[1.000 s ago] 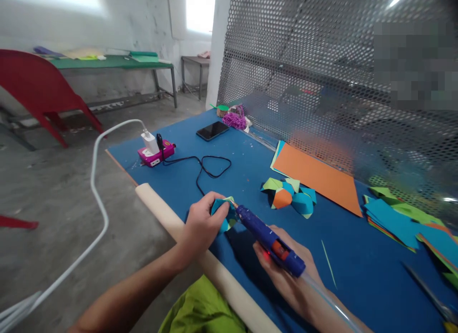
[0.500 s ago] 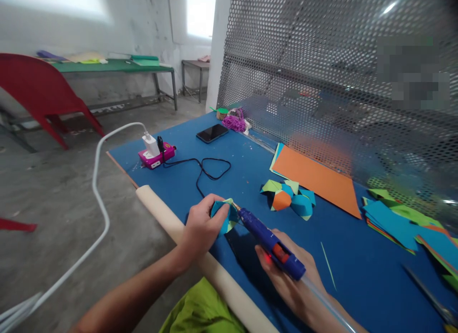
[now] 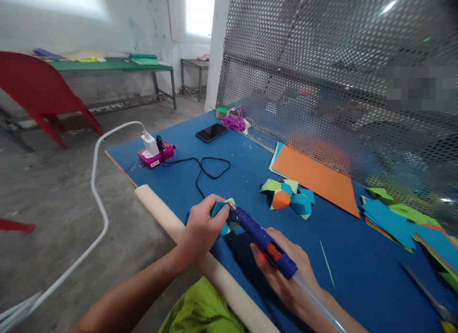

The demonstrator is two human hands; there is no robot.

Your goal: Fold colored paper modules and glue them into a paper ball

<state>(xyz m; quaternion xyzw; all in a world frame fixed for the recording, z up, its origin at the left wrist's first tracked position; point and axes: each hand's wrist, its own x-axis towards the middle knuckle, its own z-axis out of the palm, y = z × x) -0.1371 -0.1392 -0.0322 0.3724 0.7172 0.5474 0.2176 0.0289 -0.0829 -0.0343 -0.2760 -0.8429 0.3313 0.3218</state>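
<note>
My left hand [image 3: 203, 228] is closed on a small folded paper piece [image 3: 224, 224], blue with light green edges, pinched between thumb and fingers above the blue table. In my right hand [image 3: 291, 271] is a blue hot glue gun [image 3: 259, 236], its red light glowing and a clear glue stick [image 3: 318, 304] running out of its back. The gun's nozzle points left and meets the upper green edge of the paper piece. Beyond the gun, several folded paper pieces [image 3: 282, 199] in blue, green and orange lie joined in a cluster.
A cream roll [image 3: 161, 213] lies along the table's near edge. At the back are a pink power strip [image 3: 155, 155], a phone [image 3: 211, 132] and purple string [image 3: 234, 122]. Orange sheets [image 3: 317, 180], stacked blue paper [image 3: 388, 223] and scissors [image 3: 429, 292] lie to the right.
The glue gun in my right hand has moved slightly left, its nozzle shifting along the paper piece's edge. My left hand keeps its hold and has hardly moved.
</note>
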